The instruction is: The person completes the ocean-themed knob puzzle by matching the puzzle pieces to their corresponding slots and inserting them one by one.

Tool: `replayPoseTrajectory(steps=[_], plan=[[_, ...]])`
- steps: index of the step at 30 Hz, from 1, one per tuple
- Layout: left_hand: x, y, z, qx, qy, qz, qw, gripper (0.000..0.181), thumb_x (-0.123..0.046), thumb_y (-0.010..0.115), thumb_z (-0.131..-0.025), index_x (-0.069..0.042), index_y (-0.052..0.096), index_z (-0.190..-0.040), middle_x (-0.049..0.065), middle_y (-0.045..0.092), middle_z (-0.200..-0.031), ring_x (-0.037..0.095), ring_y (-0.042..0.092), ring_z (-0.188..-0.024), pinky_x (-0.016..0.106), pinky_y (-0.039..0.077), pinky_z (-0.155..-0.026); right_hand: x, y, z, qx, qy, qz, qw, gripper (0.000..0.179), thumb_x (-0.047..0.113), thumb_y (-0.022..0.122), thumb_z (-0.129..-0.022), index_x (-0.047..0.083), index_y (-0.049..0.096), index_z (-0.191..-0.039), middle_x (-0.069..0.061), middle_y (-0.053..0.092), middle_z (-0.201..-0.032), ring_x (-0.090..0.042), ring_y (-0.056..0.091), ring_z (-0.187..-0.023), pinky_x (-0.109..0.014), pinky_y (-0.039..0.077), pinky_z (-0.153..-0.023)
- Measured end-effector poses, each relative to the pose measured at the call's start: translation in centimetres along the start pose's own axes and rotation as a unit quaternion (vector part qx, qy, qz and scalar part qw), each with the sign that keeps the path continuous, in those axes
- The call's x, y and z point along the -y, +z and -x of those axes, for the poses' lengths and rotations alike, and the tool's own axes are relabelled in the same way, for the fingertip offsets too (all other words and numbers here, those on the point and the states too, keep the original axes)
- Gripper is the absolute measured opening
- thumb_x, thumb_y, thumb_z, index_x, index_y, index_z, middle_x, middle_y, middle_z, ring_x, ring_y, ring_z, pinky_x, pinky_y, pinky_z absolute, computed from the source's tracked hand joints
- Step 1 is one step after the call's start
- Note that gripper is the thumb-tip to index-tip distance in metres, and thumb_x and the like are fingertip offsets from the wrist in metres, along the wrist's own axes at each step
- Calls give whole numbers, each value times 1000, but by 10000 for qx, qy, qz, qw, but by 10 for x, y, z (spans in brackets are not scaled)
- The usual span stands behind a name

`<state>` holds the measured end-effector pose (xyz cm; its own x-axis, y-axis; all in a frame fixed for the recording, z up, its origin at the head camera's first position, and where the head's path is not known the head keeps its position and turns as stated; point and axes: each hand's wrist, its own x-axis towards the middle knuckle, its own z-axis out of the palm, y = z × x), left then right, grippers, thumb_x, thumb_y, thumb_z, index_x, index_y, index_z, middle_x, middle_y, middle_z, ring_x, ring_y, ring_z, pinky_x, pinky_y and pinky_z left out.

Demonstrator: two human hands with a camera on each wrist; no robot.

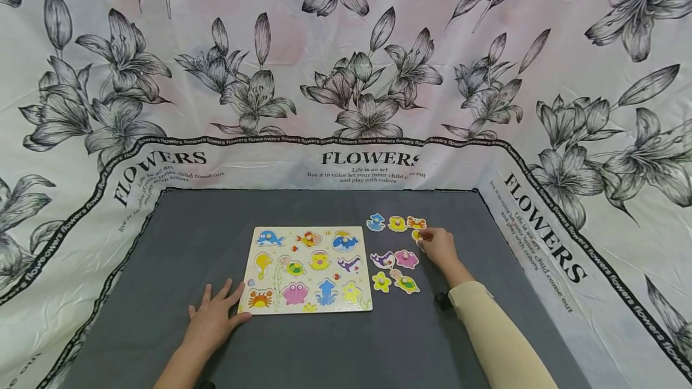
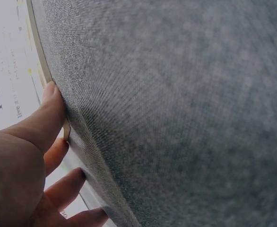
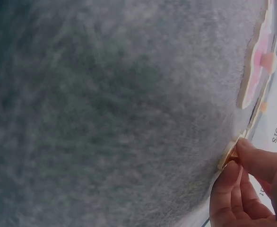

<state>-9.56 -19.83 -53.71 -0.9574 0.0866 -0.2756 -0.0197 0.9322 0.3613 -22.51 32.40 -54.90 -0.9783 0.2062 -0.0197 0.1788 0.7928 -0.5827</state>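
A pale sea-animal puzzle board (image 1: 310,272) lies flat on the grey cloth. At its lower left corner my left hand (image 1: 211,323) rests with fingers spread; the thumb (image 2: 48,109) and index finger touch the board's edge. To the right of the board, my right hand (image 1: 442,251) pinches a small yellow puzzle piece (image 1: 415,235) between thumb and fingertips. The fingers hide most of that piece, so its animal cannot be made out. Just above it lies a crab piece (image 1: 417,223), and below it a pink shell piece (image 1: 406,259) with a knob.
Other loose pieces lie right of the board: a blue squid (image 1: 375,222), a yellow octopus (image 1: 397,224), a purple whale (image 1: 382,260), a yellow star (image 1: 381,281) and a turtle (image 1: 408,283). A white flower-printed cloth (image 1: 367,167) surrounds the grey area (image 1: 319,353).
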Motion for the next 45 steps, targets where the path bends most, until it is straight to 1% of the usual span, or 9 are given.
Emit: replayPoseTrajectory(steps=[6,13,17,26,29,36,41,45], plan=[[0,0,0,9,6,4,10000,83,-53,73,-85,-18,44,-154,24,30,-161,62,11,-146,87,17,-101,-1,1,0,13,39,-37,10000,19,6,71,-93,-3,75,-110,-19,74,-106,-28,66,-90,-41,55,-77],[1,0,0,-6,47,-60,10000,82,-53,73,-85,-18,44,-154,23,31,-161,62,12,-145,87,18,-100,6,-1,2,-14,-23,-52,10000,18,10,71,-95,-1,77,-108,-19,74,-109,-32,67,-98,-48,55,-87],[1,1,0,-11,54,-38,10000,82,-52,73,-86,-17,44,-154,24,30,-161,62,12,-145,87,18,-100,14,-4,2,-32,-122,-59,9999,19,12,71,-95,0,77,-109,-19,74,-110,-34,67,-102,-50,54,-89],[1,3,-1,-15,40,-68,10000,83,-55,72,-86,-18,43,-155,24,30,-162,62,11,-145,87,18,-100,32,-7,5,-128,-387,-121,9991,19,13,75,-93,0,79,-106,-18,76,-104,-31,71,-97,-47,57,-84],[2,3,-2,13,14,-71,10000,84,-56,71,-85,-18,43,-155,23,30,-162,62,11,-146,87,18,-100,35,-5,5,-169,-473,-101,9987,19,14,75,-93,1,79,-106,-17,76,-104,-31,72,-96,-45,58,-80],[3,3,-2,-20,21,-89,10000,84,-56,72,-85,-18,43,-155,23,30,-161,62,12,-146,87,18,-100,49,-3,6,-190,-515,-196,9983,19,16,76,-92,4,80,-107,-16,76,-107,-27,72,-93,-40,59,-75],[2,3,-2,-47,28,-81,10000,83,-55,72,-85,-18,44,-155,23,30,-161,62,12,-146,87,18,-100,59,-3,9,-113,-546,-407,9976,19,15,75,-93,3,79,-106,-17,76,-105,-26,73,-90,-40,60,-74],[2,4,-1,-66,49,-101,9999,82,-55,72,-85,-19,45,-154,24,31,-161,62,13,-145,88,19,-100,64,-3,11,-43,-592,-446,9972,19,15,74,-94,3,79,-107,-16,76,-104,-26,73,-89,-41,60,-73]])
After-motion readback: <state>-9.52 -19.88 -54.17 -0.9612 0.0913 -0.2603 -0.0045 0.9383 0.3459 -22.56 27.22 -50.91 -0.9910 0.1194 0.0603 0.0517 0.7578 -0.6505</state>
